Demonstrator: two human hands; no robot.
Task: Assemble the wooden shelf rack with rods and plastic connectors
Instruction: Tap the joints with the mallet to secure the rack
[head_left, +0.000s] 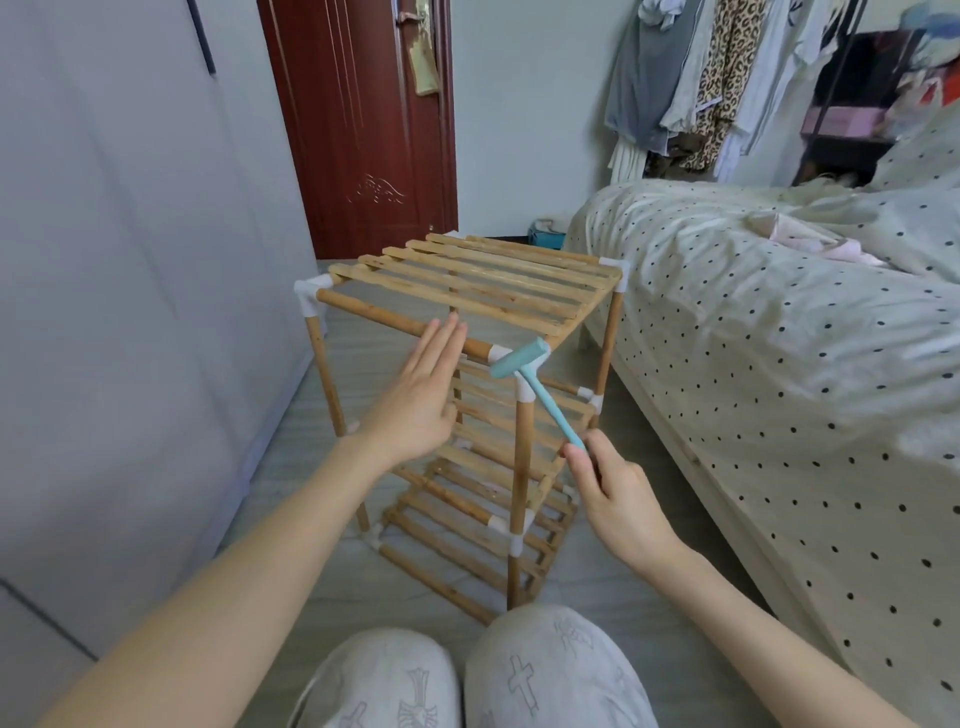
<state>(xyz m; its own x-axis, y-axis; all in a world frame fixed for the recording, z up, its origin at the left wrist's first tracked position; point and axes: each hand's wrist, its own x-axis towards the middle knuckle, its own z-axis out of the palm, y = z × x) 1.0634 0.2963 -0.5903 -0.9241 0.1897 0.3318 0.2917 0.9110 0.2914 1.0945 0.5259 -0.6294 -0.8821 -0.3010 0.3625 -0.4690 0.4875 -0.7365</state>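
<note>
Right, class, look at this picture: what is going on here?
A person seated on the floor is putting together a wooden shelf rack. The right hand grips a small blue mallet, its head at the rack's near top corner connector. The left hand is held flat and open at the front top rod. The rack stands upright with three slatted tiers.

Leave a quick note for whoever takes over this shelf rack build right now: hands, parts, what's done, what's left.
Left hand: open, fingers straight, by the top front rod; contact unclear.
Right hand: holds the blue mallet by its handle end, head at the near top corner connector.
Shelf rack stands upright on the floor beside the bed, three slatted tiers in place.
Left, likely: tap that corner home, check the other joints.
</note>
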